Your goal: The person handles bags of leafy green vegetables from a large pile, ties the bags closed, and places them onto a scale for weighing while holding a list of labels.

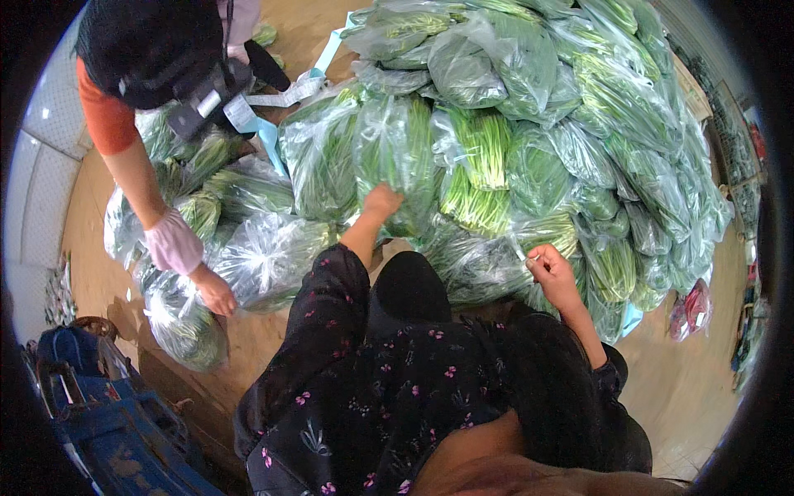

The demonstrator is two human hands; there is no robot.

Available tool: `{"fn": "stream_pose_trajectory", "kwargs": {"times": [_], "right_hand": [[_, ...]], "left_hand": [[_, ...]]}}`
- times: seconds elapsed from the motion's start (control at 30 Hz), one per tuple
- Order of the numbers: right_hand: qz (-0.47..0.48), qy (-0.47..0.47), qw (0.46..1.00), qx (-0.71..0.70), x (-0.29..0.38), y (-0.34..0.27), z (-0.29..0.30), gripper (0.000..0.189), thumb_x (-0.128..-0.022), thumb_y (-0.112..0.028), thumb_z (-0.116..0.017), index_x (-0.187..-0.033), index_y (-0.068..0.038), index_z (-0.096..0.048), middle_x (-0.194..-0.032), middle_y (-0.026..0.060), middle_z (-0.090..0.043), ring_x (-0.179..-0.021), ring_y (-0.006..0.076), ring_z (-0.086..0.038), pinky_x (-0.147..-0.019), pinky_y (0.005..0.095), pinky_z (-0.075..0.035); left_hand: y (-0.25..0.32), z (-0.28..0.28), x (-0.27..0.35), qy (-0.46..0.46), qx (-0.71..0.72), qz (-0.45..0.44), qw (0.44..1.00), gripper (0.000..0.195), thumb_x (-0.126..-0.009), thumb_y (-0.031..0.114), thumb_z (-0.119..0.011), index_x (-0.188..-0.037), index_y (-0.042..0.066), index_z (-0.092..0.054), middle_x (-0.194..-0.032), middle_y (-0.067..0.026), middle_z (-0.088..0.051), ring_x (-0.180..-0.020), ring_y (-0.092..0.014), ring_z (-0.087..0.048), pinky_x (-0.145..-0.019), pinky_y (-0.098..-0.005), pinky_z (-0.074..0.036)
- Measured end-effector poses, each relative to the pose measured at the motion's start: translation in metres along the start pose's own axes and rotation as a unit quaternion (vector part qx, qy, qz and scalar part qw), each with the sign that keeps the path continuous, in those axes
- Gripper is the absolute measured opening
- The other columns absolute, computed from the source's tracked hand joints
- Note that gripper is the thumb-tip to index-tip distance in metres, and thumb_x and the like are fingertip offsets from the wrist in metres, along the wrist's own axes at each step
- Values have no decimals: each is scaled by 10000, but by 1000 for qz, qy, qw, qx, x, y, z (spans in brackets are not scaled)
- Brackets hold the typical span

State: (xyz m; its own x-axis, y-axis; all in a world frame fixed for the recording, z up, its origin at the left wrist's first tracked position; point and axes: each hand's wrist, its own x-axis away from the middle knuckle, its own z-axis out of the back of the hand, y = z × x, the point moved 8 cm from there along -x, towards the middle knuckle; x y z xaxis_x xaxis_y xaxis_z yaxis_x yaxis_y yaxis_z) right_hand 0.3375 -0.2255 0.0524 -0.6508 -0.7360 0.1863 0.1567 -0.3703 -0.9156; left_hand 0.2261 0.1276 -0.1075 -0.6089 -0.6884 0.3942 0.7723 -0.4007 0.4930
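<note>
My left hand (383, 202) rests at the lower end of a clear plastic bag of long leafy greens (397, 149), its fingers curled against the film; whether they grip it is hidden. At the right, my right hand (551, 273) pinches a small white strip (520, 253) between thumb and fingers, above the near edge of the heap. Between the hands, bundles of green stalks (481, 167) show their pale cut ends. Another bagged bunch (477, 260) lies on its side close to my knees.
A large heap of bagged greens (620, 118) rises at the back and right. At left, a co-worker's hand (214, 291) hovers by a bag (186, 328). A white and light-blue strip (288, 97) trails beside a black device (189, 118). A blue cart-like frame (118, 415) stands lower left.
</note>
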Motion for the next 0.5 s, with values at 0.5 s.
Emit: {"fn": "stream_pose_trajectory", "kwargs": {"times": [0.5], "right_hand": [[125,-67,963,228,-8,-43,-23,560,-630,-142,-658,-1117,-73,-391,-1025,127,-440,-974,262,-444,-798,322,-381]], "left_hand": [[186,-95,186,-295,416,-93,855,340,-793,254,-476,-952,-48,-482,-906,-133,-531,-761,-215,-532,-691,-338,-440]]}}
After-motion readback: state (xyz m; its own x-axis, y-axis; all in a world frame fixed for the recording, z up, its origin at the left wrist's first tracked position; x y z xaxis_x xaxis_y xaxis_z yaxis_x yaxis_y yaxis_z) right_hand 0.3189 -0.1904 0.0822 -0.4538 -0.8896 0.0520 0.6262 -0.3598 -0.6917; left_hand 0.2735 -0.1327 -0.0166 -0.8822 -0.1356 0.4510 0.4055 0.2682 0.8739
